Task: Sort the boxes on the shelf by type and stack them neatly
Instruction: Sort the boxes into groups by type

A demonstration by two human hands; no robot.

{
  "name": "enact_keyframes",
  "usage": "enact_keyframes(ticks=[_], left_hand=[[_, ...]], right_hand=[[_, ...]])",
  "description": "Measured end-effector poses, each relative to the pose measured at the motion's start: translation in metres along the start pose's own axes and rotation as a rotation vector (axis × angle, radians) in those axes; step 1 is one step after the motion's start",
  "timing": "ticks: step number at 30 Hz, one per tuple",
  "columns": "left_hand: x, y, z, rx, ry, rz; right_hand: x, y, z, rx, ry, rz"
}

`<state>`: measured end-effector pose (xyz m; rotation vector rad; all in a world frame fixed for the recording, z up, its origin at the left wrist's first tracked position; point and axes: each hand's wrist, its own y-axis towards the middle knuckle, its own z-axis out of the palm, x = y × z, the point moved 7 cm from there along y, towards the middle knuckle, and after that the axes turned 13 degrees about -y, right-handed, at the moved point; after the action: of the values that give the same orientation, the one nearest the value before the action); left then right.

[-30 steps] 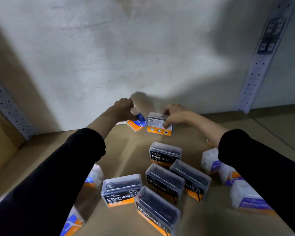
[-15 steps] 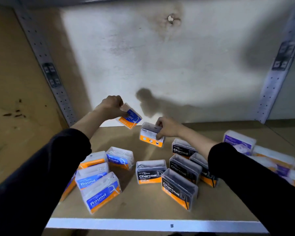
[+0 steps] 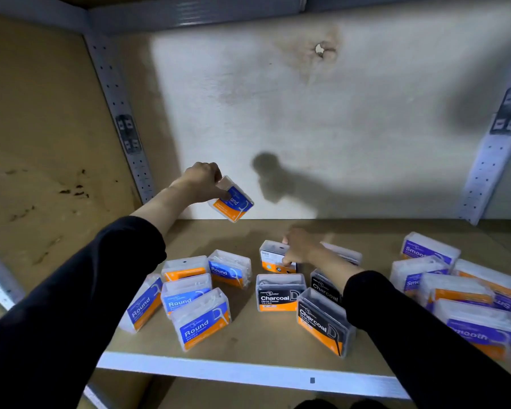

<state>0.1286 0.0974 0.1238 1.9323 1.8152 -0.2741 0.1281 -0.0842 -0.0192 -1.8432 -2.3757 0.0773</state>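
Observation:
My left hand (image 3: 202, 180) holds a blue-and-orange Round box (image 3: 232, 200) tilted in the air above the back of the shelf (image 3: 248, 340). My right hand (image 3: 300, 246) grips a Charcoal box (image 3: 273, 258) standing on the shelf, its back label toward me. Several blue Round boxes (image 3: 189, 296) lie in a loose group at the left. Several black Charcoal boxes (image 3: 279, 292) sit in the middle, one (image 3: 322, 320) near the front. Several purple Smooth boxes (image 3: 455, 287) are piled at the right.
The shelf's white front edge (image 3: 248, 371) runs across the bottom. A pale back wall (image 3: 307, 128) closes the rear, with perforated metal uprights at left (image 3: 121, 119) and right (image 3: 490, 160). A brown side panel (image 3: 42, 143) stands at the left.
The view has pulled back and up, showing more of the shelf. My left hand has lifted the Round box higher. My right hand has drawn the Charcoal box toward the Charcoal group.

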Motion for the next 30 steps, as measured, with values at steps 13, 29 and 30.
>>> enact_keyframes(ticks=[13,29,30], left_hand=[[0.004,-0.010,-0.014,-0.020,-0.010,0.007],[0.032,-0.063,-0.045,-0.186,-0.074,0.032],[0.034,-0.068,-0.046,-0.196,-0.073,0.033]], right_hand=[[0.005,0.000,0.006,-0.003,-0.051,-0.009],[0.015,-0.013,-0.017,-0.137,-0.024,0.039],[0.018,-0.014,-0.020,-0.149,-0.025,0.033]])
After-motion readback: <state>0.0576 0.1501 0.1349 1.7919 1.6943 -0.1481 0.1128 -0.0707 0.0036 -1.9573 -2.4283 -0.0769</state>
